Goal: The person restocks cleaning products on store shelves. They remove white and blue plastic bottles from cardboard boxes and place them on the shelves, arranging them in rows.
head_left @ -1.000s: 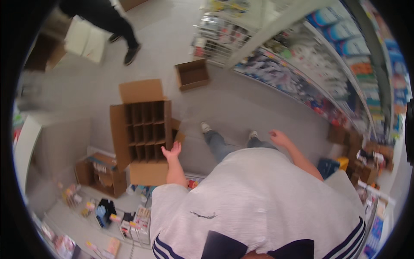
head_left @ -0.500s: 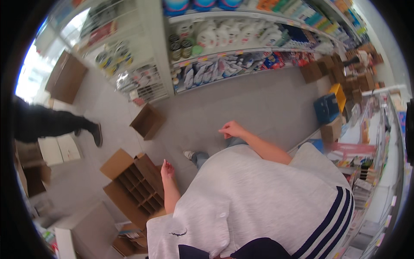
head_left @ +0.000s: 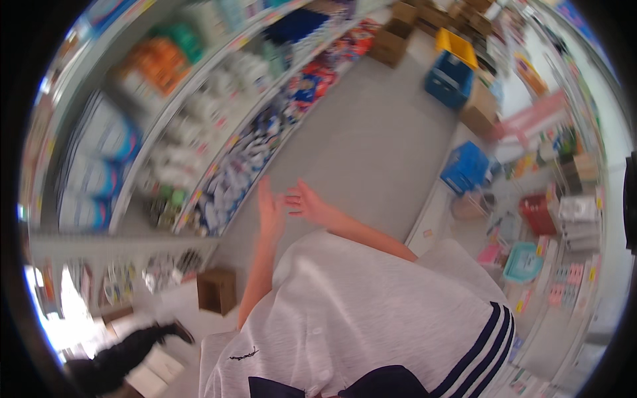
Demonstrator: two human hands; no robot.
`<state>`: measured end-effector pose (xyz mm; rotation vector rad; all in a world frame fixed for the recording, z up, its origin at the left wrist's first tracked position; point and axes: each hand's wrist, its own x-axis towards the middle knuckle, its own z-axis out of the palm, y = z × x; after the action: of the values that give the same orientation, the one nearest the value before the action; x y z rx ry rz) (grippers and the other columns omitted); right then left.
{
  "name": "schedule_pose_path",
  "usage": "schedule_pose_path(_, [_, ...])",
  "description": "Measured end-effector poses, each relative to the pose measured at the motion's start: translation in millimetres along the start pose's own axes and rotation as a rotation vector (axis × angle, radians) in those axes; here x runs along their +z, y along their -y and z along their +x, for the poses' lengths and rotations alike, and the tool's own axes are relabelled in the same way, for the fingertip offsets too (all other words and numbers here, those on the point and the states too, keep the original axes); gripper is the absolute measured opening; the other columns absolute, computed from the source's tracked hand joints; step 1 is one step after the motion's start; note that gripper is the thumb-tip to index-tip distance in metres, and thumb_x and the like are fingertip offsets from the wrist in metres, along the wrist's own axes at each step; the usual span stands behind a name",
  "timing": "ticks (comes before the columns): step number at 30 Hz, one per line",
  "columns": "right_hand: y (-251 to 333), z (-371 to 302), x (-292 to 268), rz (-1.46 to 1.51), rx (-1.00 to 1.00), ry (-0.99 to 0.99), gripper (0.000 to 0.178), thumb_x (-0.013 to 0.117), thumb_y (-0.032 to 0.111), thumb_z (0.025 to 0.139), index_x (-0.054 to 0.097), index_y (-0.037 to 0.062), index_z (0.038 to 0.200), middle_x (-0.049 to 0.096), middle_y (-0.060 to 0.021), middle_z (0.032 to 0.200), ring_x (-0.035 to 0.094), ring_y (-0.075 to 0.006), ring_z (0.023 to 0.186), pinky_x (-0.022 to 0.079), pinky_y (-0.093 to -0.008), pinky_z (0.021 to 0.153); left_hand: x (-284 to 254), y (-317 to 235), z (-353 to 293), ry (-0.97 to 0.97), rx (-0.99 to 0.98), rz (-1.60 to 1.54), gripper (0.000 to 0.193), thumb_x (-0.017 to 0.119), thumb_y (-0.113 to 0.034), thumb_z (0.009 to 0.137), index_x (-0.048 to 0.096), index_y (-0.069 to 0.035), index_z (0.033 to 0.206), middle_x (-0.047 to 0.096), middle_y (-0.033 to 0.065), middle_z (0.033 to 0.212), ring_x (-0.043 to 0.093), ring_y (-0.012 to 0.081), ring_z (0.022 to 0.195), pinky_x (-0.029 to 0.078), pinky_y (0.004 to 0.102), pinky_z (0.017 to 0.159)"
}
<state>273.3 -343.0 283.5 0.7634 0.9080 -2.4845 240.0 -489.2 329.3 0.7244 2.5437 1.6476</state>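
My left hand (head_left: 268, 211) is raised in front of me, fingers stretched upward, a little smeared by motion. Close beside it, my right hand (head_left: 309, 203) has its fingers spread toward the left one. Neither holds anything, and a narrow gap seems to part them. Behind the left hand runs the lowest shelf, filled with white and blue packets (head_left: 233, 174). Above the packets stand white bottles (head_left: 215, 99) in rows.
A cardboard box (head_left: 217, 290) stands on the grey floor (head_left: 352, 142) at the left. Blue crates (head_left: 464, 166) and a yellow crate (head_left: 456, 48) line the right side, by stocked shelves. Another person's dark-clothed leg (head_left: 133, 351) shows at lower left.
The view has swung to the right along the aisle. My hands, wide apart before, have come close together and their fingers have opened out. The divided carton has left the view.
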Motion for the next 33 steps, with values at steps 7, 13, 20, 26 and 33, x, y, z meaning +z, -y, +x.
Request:
schedule_pose_path(7, [151,-88,-92,0.571,-0.489,-0.014,0.075,0.032,0.064,0.093,0.030,0.0096,0.144,0.038,-0.0134,0.146,0.038,-0.0264,0.133,0.033,-0.0461,0.107,189,-102,103,0.648,0.505,0.158,0.060,0.043,-0.025,0.095,0.025,-0.001,0.147,0.023,0.0184,0.154,0.019,0.0341,0.143,0.010,0.0471,0.116])
schedule_pose_path(13, [189,-133,-131,0.311,-0.828,-0.347,0.072,0.028,0.055,0.098,0.016,0.0075,0.151,0.021,-0.0127,0.156,0.025,-0.0249,0.142,0.021,-0.0425,0.114,287,-54,151,0.840,-0.065,-0.286,0.063,0.037,-0.043,0.098,0.027,-0.005,0.147,0.025,0.0157,0.154,0.022,0.0315,0.142,0.013,0.0474,0.115])
schedule_pose_path(20, [281,-42,-149,-1.085,-0.902,-0.796,0.064,0.043,0.037,0.096,0.028,0.0004,0.146,0.024,-0.0182,0.153,0.023,-0.0314,0.143,0.015,-0.0510,0.113,347,-44,251,0.996,-1.133,-1.329,0.067,0.032,-0.055,0.098,0.029,-0.008,0.146,0.033,0.0115,0.150,0.031,0.0264,0.138,0.023,0.0441,0.113])
schedule_pose_path(26, [421,56,-189,-1.396,-0.751,-0.800,0.058,0.045,0.034,0.095,0.035,0.0042,0.144,0.030,-0.0173,0.151,0.025,-0.0334,0.141,0.016,-0.0600,0.110,360,-78,418,0.858,-1.148,-1.534,0.067,0.034,-0.053,0.098,0.030,-0.006,0.145,0.032,0.0122,0.150,0.030,0.0239,0.139,0.025,0.0416,0.113])
schedule_pose_path(33, [485,120,-402,-0.592,-0.735,-0.988,0.052,0.040,0.039,0.097,0.043,0.0054,0.137,0.057,-0.0184,0.126,0.056,-0.0306,0.115,0.038,-0.0576,0.096,435,-80,555,1.213,-0.843,-1.052,0.044,0.050,-0.037,0.097,0.053,-0.008,0.130,0.059,0.0111,0.122,0.055,0.0228,0.116,0.044,0.0387,0.097])
